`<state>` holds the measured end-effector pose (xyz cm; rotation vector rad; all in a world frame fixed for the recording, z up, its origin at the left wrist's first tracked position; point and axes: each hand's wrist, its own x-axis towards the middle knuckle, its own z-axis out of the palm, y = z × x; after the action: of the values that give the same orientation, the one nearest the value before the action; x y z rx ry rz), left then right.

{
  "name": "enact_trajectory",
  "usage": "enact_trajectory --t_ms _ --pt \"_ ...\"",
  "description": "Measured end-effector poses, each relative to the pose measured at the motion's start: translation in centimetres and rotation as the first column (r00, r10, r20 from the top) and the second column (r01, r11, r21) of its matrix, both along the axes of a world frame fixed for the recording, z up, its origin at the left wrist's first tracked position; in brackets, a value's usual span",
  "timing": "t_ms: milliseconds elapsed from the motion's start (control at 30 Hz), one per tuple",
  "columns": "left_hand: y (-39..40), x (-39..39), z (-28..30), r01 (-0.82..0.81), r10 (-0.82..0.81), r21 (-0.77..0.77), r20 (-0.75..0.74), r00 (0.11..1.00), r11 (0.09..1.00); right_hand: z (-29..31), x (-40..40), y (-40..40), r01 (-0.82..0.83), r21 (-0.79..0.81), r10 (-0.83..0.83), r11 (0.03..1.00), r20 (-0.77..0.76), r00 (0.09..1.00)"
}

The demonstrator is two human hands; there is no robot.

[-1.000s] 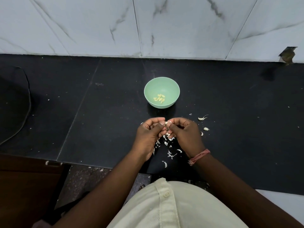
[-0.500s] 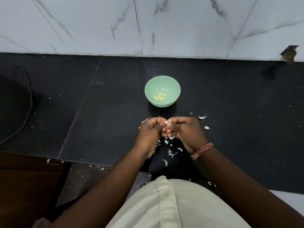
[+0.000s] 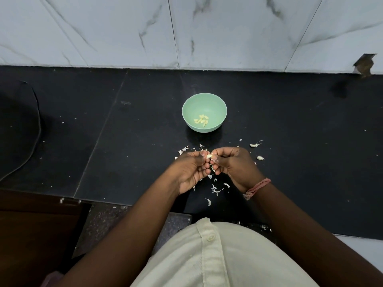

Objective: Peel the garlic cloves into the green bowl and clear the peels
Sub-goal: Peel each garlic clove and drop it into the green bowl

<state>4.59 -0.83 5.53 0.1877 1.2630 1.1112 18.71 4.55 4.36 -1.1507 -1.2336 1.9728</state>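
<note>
Now bared between both pinching hands, left hand [image 3: 191,167] and right hand [image 3: 234,166], shows a garlic clove [image 3: 209,156].

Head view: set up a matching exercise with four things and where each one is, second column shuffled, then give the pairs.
1. peeled cloves
2. clove being peeled
3. unpeeled clove
4. thread band

A. on the counter, right of the hands
B. round the right wrist
C. in the green bowl
D. pinched between left hand and right hand

Pairs: 1-C, 2-D, 3-A, 4-B
</note>
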Motion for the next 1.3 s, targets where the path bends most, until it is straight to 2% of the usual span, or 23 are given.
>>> enact_trajectory --t_ms 200,367,467,600,767,867,933,1000,1067,1133,1200,1300 --pt "0.2 1.8 -0.2 -0.122 0.138 0.106 -0.162 0.977 0.987 0.5 -1.0 -0.2 -0.013 0.000 0.013 1.000 -0.022 1.000" --pt "0.2 1.4 -0.1 -0.124 0.172 0.187 -0.266 0.949 0.974 0.7 -1.1 0.3 0.049 0.167 -0.064 0.985 0.081 0.995" --pt "0.1 1.2 0.0 -0.091 0.138 0.196 -0.243 0.960 0.976 0.7 -0.8 0.4 0.039 0.254 -0.094 0.967 0.209 0.973" --pt "-0.1 1.2 -0.5 -0.125 0.160 0.194 -0.176 0.971 0.973 0.4 -0.8 0.1 0.007 0.266 -0.081 0.964 0.268 0.960" --pt "-0.2 0.6 -0.8 -0.255 0.258 0.132 -0.009 0.966 0.958 0.0 -0.9 0.2 0.140 0.138 -0.159 0.980 0.135 0.978" --pt "-0.2 0.3 -0.8 -0.307 0.304 0.092 0.044 0.952 0.947 -0.2 -0.4 0.3 0.211 0.131 -0.229 0.969 0.147 0.962" --pt "-0.1 0.3 -1.0 -0.318 0.314 0.075 0.060 0.948 0.945 -0.9 -0.3 0.3 0.172 0.175 -0.209 0.969 0.227 0.951" --pt "-0.2 0.3 -1.1 -0.328 0.323 0.064 0.079 0.943 0.942 -1.5 -0.3 0.1 0.060 0.253 -0.148 0.966 0.344 0.927" --pt "-0.2 0.2 -1.1 -0.332 0.327 0.054 0.086 0.941 0.942 -1.5 -0.4 -0.1 -0.120 0.376 -0.107 0.919 0.530 0.841" --pt "-0.3 0.1 -1.0 -0.322 0.317 0.057 0.086 0.945 0.945 -1.2 -0.5 -0.3 -0.258 0.500 -0.175 0.827 0.665 0.726" --pt "-0.4 0.0 -0.9 -0.318 0.312 0.059 0.091 0.946 0.946 -1.0 -0.6 -0.4 -0.296 0.570 -0.236 0.767 0.679 0.696" --pt "-0.5 -0.1 -0.9 -0.322 0.316 0.050 0.104 0.943 0.945 -1.1 -0.6 0.0 -0.261 0.595 -0.242 0.761 0.632 0.736"
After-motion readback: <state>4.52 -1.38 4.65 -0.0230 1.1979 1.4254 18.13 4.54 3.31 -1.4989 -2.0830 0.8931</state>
